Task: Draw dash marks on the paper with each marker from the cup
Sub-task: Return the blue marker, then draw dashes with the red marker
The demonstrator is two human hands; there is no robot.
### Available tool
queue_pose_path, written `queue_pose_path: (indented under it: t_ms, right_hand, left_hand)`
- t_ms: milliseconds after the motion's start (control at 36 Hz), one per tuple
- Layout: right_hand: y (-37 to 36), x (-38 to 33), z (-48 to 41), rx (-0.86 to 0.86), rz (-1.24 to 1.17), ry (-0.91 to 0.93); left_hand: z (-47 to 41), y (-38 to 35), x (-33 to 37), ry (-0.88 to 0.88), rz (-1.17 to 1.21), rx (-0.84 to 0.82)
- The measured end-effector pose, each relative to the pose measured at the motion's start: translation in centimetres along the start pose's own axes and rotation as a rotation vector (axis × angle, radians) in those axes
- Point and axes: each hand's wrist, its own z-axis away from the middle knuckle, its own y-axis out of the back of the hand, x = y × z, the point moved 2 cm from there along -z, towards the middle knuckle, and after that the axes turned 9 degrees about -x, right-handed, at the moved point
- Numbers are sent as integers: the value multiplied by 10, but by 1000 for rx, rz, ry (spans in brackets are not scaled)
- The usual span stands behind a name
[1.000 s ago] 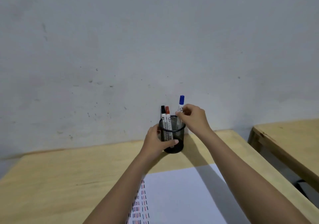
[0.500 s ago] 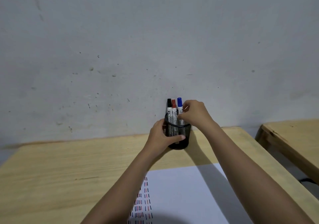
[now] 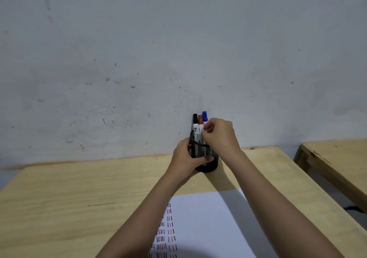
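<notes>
A black mesh cup [image 3: 211, 163] stands at the far edge of the wooden table [image 3: 79, 194], against the wall. Three markers stand in it: black cap [image 3: 195, 118], red cap [image 3: 200, 119], blue cap [image 3: 205, 116]. My left hand [image 3: 186, 158] wraps around the cup's left side. My right hand [image 3: 219, 135] pinches the marker barrels at the cup's rim; which barrel it grips is hidden behind the fingers. White paper [image 3: 208, 228] lies near me, with columns of red, black and blue dashes [image 3: 167, 236] along its left part.
A grey, marked wall [image 3: 178, 49] rises directly behind the cup. A second wooden table [image 3: 337, 162] stands to the right across a narrow gap. A dark cable [image 3: 355, 208] lies on the floor in that gap.
The blue marker has gone down from raised above the others into the cup. My right hand came down with it and stays at the barrels. My left hand kept hold of the cup.
</notes>
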Motion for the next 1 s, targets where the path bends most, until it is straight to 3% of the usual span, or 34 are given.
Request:
queue_pose_path:
  t_ms: [333, 583, 833, 1000]
  right_hand:
    - [-3, -5, -3, -19, 81, -52]
    - [-1, -4, 1, 18, -65, -23]
    - [23, -11, 10, 172, -343, 148]
    - [50, -36, 30, 228, -396, 312]
  left_hand:
    - [-1, 0, -2, -8, -11, -3]
    - [2, -5, -2, -18, 17, 12]
    - [7, -3, 5, 2, -22, 26]
    - [20, 1, 26, 36, -19, 69]
